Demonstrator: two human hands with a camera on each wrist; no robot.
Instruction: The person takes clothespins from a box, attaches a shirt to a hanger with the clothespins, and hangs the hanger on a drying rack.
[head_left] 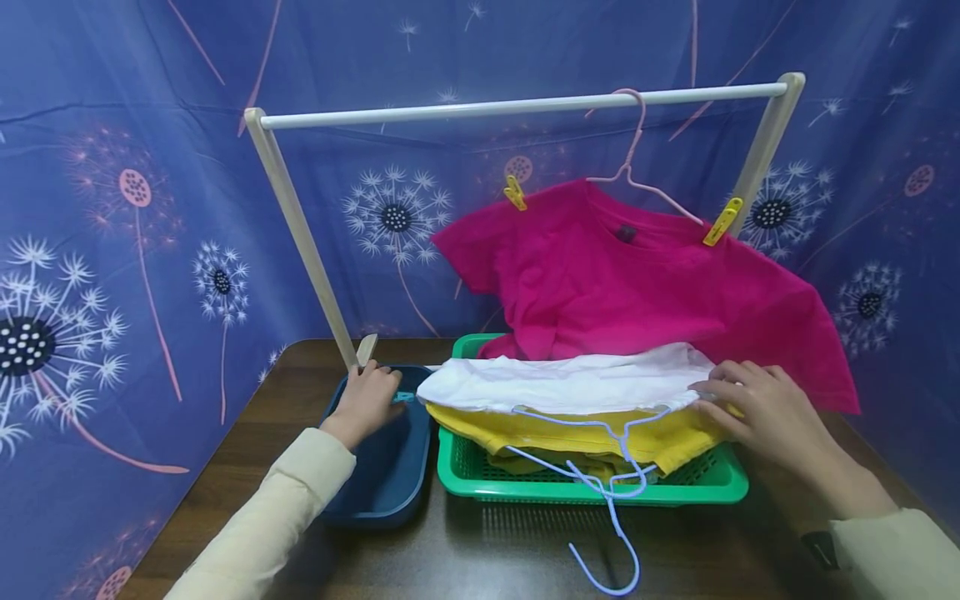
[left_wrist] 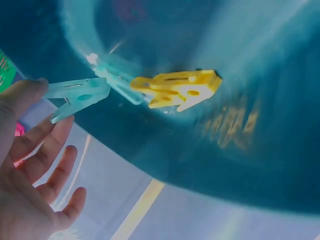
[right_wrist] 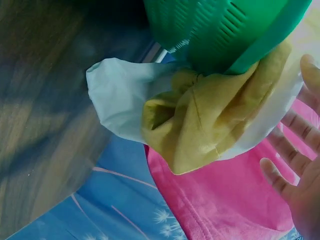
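My left hand (head_left: 366, 404) is over the dark blue bin (head_left: 386, 479). In the left wrist view it pinches a teal clothespin (left_wrist: 77, 95) between thumb and forefinger, the other fingers spread loosely. A yellow clothespin (left_wrist: 175, 89) and another teal clothespin (left_wrist: 117, 82) lie in the bin. My right hand (head_left: 765, 408) is at the right end of a white garment (head_left: 570, 383) and a yellow garment (head_left: 487, 427), its fingers loosely extended against the cloth. These garments lie across the green basket (head_left: 592, 492), with lavender hangers (head_left: 617, 517) at their front edge.
A rack with a white bar (head_left: 450, 110) stands behind. From it a magenta T-shirt (head_left: 637, 283) hangs on a pink hanger (head_left: 628, 162), with yellow clothespins (head_left: 723, 222) at its shoulders. A small black object (head_left: 820, 550) lies on the brown table (head_left: 247, 500) at right.
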